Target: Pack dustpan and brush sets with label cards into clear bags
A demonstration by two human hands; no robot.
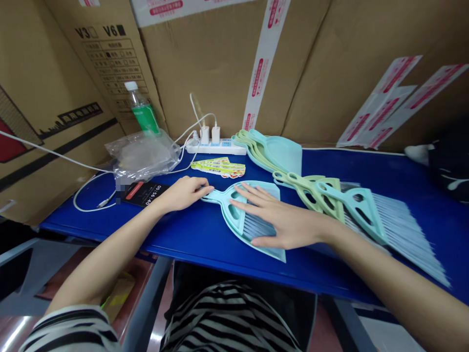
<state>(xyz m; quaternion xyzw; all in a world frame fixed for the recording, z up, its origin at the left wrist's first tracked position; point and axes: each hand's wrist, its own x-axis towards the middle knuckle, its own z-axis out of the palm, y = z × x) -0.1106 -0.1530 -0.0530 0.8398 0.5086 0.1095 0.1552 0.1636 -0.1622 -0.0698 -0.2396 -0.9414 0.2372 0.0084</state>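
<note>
A light-blue dustpan (271,251) lies on the table with a matching light-blue hand brush (239,218) nested in it. The brush bristles spread toward the pan's wide right end. At the narrow left end, my left hand (182,192) is closed on the handles, thumb and fingers pinched together. Across the brush and pan lies my right hand (287,219), flat with its fingers spread. It covers part of the bristles. Just right of it are several more brushes in green and light blue, the nearest blue brush (361,208) having long pale bristles.
Stacked green and blue dustpans (282,151) stand at the back beside a white power strip (220,147). Yellow-green labels (219,167) lie before it. To the left are a phone (144,194), a crumpled plastic bag (144,154), a bottle (144,115) and white cables. Cardboard (205,63) walls the back.
</note>
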